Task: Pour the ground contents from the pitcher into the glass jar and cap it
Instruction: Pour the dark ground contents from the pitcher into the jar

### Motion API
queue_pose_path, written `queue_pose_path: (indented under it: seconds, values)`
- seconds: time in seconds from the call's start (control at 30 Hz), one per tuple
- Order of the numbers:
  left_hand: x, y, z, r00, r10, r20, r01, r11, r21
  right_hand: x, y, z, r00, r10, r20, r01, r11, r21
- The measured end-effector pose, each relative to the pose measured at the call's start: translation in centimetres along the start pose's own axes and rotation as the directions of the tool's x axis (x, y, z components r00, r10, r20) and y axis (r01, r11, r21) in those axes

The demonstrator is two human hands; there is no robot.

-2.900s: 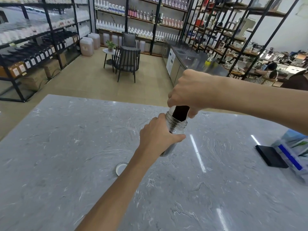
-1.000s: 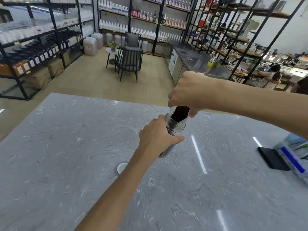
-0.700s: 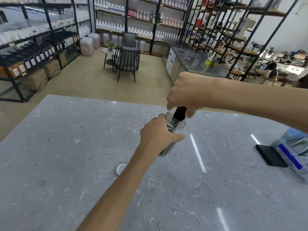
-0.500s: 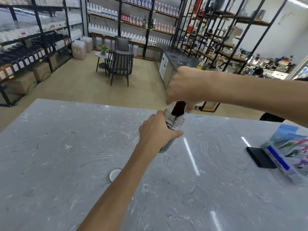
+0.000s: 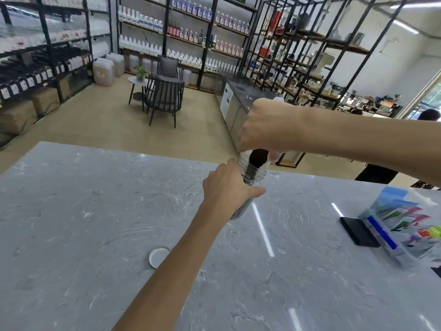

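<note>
My left hand (image 5: 229,185) is wrapped around a clear glass jar (image 5: 253,174) that stands on the grey marble table (image 5: 95,211). Most of the jar's body is hidden by my fingers; its threaded mouth shows above them. My right hand (image 5: 267,126) holds a pale pitcher (image 5: 274,156) tipped steeply down over the jar's mouth. Dark ground contents (image 5: 257,157) fill the pitcher's mouth and fall into the jar. The jar's round white lid (image 5: 158,256) lies flat on the table, near my left forearm.
A black flat object (image 5: 359,231) and a clear bag with colourful contents (image 5: 405,232) lie at the table's right side. Beyond the far edge are chairs, a counter and metal shelving with bottles. A person stands at the far right.
The pour goes on with both hands holding as before. My view has shifted a little to the right, and the pitcher stays tipped over the jar's mouth.
</note>
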State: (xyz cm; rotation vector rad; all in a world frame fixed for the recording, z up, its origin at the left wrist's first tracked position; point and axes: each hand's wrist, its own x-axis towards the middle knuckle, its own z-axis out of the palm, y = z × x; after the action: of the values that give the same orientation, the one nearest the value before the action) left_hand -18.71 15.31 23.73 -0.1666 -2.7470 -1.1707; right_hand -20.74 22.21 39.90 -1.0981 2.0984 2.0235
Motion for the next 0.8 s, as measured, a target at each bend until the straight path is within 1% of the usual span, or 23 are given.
queue_pose_path:
  seconds: [0.17,0.33,0.57,0.8]
  values:
    - [0.0,0.0,-0.4,1.0,0.002,0.002,-0.002,1.0,-0.006,-0.2,0.2,-0.5,1.0,-0.014,0.011,0.014,1.0,0.0]
    - [0.0,0.0,-0.8,1.0,0.004,-0.005,-0.005,0.998,-0.055,-0.3,0.7,-1.0,1.0,-0.009,-0.002,0.009,1.0,0.013]
    - [0.1,-0.4,-1.1,1.0,-0.006,0.007,0.006,0.999,-0.033,-0.3,0.5,-1.1,1.0,-0.019,-0.023,0.019,1.0,0.014]
    - [0.3,-0.5,-1.5,1.0,-0.014,-0.003,0.014,0.999,-0.034,-0.2,0.3,-1.4,1.0,-0.015,-0.003,0.015,1.0,-0.009]
